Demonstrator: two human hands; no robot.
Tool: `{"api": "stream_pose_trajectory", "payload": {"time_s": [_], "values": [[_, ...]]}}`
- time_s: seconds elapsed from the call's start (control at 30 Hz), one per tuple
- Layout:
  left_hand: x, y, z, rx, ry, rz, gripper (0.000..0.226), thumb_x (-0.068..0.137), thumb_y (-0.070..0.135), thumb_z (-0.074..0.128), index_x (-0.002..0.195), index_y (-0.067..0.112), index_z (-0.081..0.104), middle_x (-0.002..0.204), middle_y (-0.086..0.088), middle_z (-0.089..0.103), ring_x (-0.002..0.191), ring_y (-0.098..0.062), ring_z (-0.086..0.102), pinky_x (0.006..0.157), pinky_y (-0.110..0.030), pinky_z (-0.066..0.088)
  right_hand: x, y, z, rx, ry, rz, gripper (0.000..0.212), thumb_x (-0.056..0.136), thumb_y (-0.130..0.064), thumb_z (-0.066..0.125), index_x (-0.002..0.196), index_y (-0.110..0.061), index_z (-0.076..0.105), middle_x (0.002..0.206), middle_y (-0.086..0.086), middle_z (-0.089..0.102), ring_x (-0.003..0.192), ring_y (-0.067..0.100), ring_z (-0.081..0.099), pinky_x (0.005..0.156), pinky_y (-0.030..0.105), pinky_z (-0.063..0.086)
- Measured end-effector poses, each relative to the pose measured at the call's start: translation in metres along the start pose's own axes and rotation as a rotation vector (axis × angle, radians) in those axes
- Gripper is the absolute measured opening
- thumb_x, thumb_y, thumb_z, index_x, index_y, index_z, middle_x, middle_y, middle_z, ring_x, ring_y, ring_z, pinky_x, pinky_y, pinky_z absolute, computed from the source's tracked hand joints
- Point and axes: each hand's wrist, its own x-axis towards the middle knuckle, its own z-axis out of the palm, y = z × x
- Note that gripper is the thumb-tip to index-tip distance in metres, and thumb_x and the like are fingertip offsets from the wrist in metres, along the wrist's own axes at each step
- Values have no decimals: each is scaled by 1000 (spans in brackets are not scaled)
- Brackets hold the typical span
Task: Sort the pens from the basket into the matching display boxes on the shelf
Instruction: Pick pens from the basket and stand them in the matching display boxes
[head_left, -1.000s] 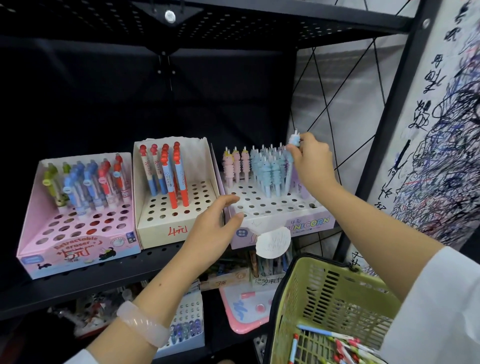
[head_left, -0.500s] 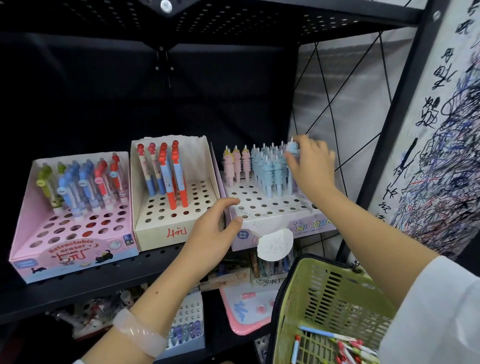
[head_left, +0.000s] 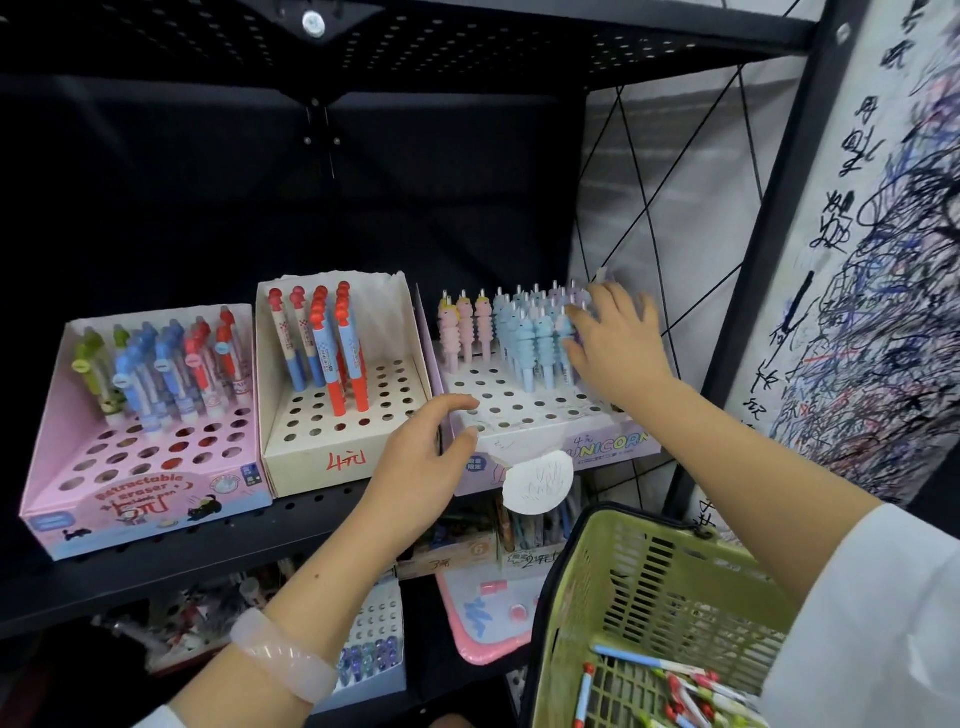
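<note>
The lilac unicorn display box (head_left: 597, 444) stands at the shelf's right end and holds pink, blue and purple unicorn pens (head_left: 524, 332). My right hand (head_left: 618, 348) is over the rear right pens, fingers spread and touching their tops, holding nothing. My left hand (head_left: 423, 457) grips the box's front left corner, thumb on its front face. A cream box (head_left: 332, 457) with red and blue pens sits in the middle, and a pink box (head_left: 145, 483) with green, blue and red pens at the left. The green basket (head_left: 649, 561) at lower right holds several loose pens (head_left: 680, 686).
The black perforated shelf (head_left: 218, 551) carries all three boxes, with another shelf low overhead. A black upright post (head_left: 748, 291) and a scribbled paper panel (head_left: 883, 260) stand at the right. Below are more stationery boxes and a pink board (head_left: 488, 618).
My right hand pushed a blue unicorn pen down into the box and let it go; its fingers are now spread. The left hand has stayed on the box corner.
</note>
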Motion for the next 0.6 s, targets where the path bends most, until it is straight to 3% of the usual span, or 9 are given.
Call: {"api": "stream_pose_trajectory", "payload": {"time_s": [0.1, 0.2, 0.27, 0.33, 0.4, 0.5, 0.6], "values": [[-3, 7, 7, -28, 28, 3, 25, 94, 15, 49, 107, 36, 52, 103, 28, 48, 93, 16, 46, 66, 8, 30, -9, 2, -5, 124, 6, 4, 47, 97, -30, 38, 141, -12, 35, 148, 10, 27, 139, 22, 20, 111, 45, 12], [-10, 17, 15, -109, 63, 2, 27, 93, 10, 48, 105, 34, 54, 106, 24, 52, 107, -1, 46, 72, 5, 34, -30, 0, -16, 361, 84, -23, 39, 95, -19, 45, 133, -7, 47, 144, 14, 35, 135, 26, 28, 107, 42, 24], [-19, 23, 24, -142, 78, 37, 27, 93, 9, 47, 102, 33, 56, 105, 24, 55, 105, -1, 51, 82, -4, 38, -51, 0, -24, 509, 155, -18, 30, 92, -12, 48, 120, -3, 57, 138, 17, 42, 131, 31, 34, 104, 42, 31], [-33, 25, 38, -194, 58, 77, 28, 92, 7, 47, 96, 33, 57, 104, 21, 59, 103, 2, 55, 88, -12, 42, -77, 3, -28, 595, 185, -14, 24, 91, -9, 49, 112, -3, 60, 131, 16, 48, 125, 32, 41, 100, 33, 31], [-48, 21, 59, -253, -26, 74, 30, 92, 5, 48, 93, 34, 56, 103, 16, 62, 101, 0, 58, 90, -13, 44, -107, 7, -25, 699, 113, 4, 21, 92, -9, 49, 108, -6, 62, 115, 5, 55, 110, 24, 51, 90, 25, 34], [-66, 5, 96, -247, -212, 6, 26, 92, 4, 48, 96, 29, 55, 101, 12, 62, 100, -6, 59, 89, -14, 44, -157, 14, 0, 789, -50, 123, 17, 90, -8, 50, 100, -9, 65, 92, -1, 57, 86, 18, 57, 76, 26, 41], [-77, -18, 131, -157, -372, -60, 20, 93, 7, 48, 106, 21, 54, 104, 7, 59, 105, -8, 54, 90, -13, 40, -206, 25, 42, 729, -341, 239, 18, 91, -11, 50, 101, -11, 65, 92, 7, 66, 87, 25, 61, 72, 29, 42]]}}
